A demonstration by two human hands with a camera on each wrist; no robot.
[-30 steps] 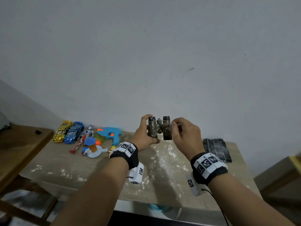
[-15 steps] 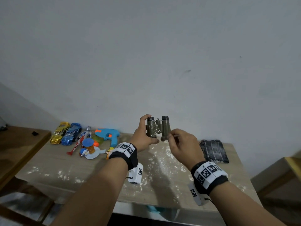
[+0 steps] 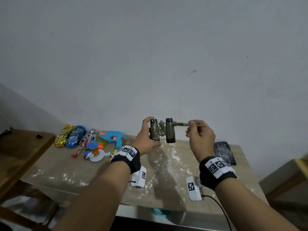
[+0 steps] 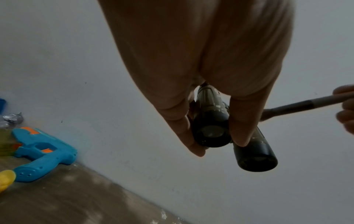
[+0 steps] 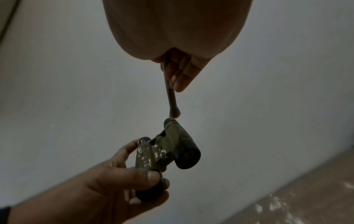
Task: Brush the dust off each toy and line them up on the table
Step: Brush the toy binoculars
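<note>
Hands aloft over table (image 3: 166, 189): left (image 3: 146, 139) gripping binoculars (image 3: 162, 132), right (image 3: 200, 137) pinching brush (image 3: 183, 124).

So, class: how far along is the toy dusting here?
Done, apparently: cars, figure and water gun lie grouped on the table. In hand: left hand grips speckled binoculars; right hand holds the brush. Left: finishing and placing them.

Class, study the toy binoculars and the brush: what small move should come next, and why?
Probably sweep the brush across to the barrel gripped by the left hand. That side of the binoculars carries white specks, while the barrel at the bristles looks clean. The right hand pinches the handle.
</note>
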